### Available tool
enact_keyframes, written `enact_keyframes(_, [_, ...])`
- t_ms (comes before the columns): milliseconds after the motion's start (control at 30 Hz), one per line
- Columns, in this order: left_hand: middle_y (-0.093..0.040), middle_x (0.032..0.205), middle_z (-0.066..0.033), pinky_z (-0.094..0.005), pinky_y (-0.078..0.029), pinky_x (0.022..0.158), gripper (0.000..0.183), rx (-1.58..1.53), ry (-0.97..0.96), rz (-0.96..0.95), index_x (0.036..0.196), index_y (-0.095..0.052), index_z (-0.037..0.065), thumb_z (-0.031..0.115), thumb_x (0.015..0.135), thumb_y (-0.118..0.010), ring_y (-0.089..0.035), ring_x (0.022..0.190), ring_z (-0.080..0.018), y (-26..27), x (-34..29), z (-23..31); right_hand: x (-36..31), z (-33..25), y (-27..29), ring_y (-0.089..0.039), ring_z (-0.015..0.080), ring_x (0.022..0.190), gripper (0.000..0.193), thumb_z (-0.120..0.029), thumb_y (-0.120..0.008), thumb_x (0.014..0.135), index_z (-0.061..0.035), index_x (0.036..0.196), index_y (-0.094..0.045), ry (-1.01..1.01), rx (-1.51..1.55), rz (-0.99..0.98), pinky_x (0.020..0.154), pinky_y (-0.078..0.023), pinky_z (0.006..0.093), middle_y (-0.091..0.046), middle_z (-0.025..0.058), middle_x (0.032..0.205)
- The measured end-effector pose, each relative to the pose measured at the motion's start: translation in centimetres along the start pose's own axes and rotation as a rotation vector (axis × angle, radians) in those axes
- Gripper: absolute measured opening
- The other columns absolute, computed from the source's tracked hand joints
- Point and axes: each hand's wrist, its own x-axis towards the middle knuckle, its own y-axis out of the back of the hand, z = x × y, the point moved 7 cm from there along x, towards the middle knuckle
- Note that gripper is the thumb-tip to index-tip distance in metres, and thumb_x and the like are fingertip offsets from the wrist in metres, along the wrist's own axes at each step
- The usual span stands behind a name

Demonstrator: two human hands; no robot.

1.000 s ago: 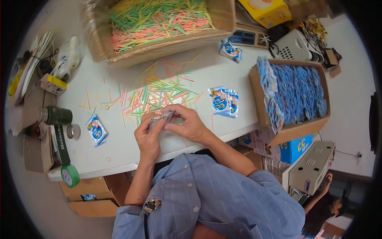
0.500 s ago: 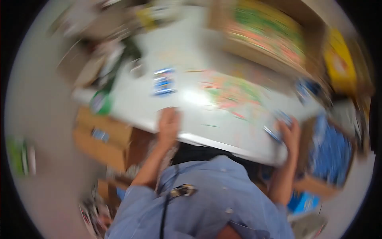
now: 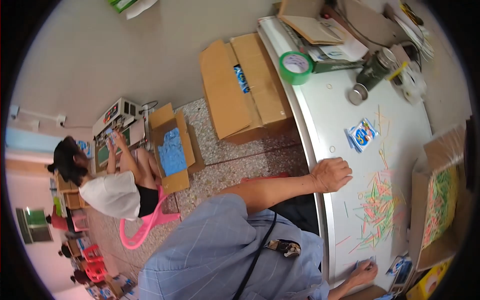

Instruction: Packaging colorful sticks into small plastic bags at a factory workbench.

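My left hand (image 3: 331, 174) rests on the edge of the white table (image 3: 320, 115) with its fingers curled and nothing in it. My right hand (image 3: 364, 273) lies low at the table's near end, touching a small blue packet (image 3: 361, 262); I cannot tell whether it grips it. Between the hands a loose heap of thin coloured sticks (image 3: 380, 210) is spread on the table. Beside the heap stands a cardboard box full of coloured sticks (image 3: 440, 205). Another blue packet (image 3: 362, 135) lies further along the table.
A green tape roll (image 3: 296, 67), a small metal cup (image 3: 357, 94) and a dark bottle (image 3: 373, 75) stand at the table's far end. Flat cardboard boxes (image 3: 245, 85) lie on the floor. Another person (image 3: 112, 187) sits on a pink chair beside an open box (image 3: 172, 150) of blue packets.
My head has swung to the left, so the table now runs down the right side. My hands have parted: the left moved to the table edge, the right reached out to a blue packet.
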Motion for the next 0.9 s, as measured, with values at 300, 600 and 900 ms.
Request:
enact_keyframes(300, [-0.054, 0.075, -0.006, -0.036, -0.05, 0.066, 0.013, 0.046, -0.013, -0.024, 0.078, -0.061, 0.008, 0.018, 0.08, -0.068, -0.057, 0.073, -0.0244, -0.2, -0.7, -0.2, -0.2, 0.7, -0.1, -0.056, 0.0424, 0.056, 0.035, -0.03, -0.06, 0.079, -0.0021, 0.059, -0.06, 0.023, -0.224, 0.131, 0.054, -0.043, 0.0532, -0.06, 0.0214, 0.062])
enact_keyframes(600, [-0.055, 0.075, -0.0055, -0.0361, -0.05, 0.067, 0.016, 0.057, 0.004, -0.035, 0.076, -0.062, 0.008, 0.022, 0.081, -0.069, -0.057, 0.075, -0.0238, -0.5, -1.1, -0.5, 3.7, -7.4, 7.7, -0.062, 0.0328, 0.11, 0.055, -0.043, -0.067, 0.092, -0.0014, 0.128, -0.061, -0.209, 0.23, 0.326, 0.098, -0.045, 0.052, -0.064, 0.0218, 0.119])
enact_keyframes(900, [-0.057, 0.078, -0.0055, -0.0363, -0.051, 0.068, 0.019, 0.077, 0.012, -0.029, 0.075, -0.063, 0.008, 0.026, 0.08, -0.069, -0.058, 0.078, -0.0237, -0.8, -1.3, -0.6, 7.9, -9.9, 3.6, -0.062, 0.025, 0.084, 0.025, -0.022, -0.063, 0.097, 0.0028, 0.098, -0.065, -0.041, 0.582, 0.342, 0.077, -0.051, 0.0381, -0.066, 0.0129, 0.09])
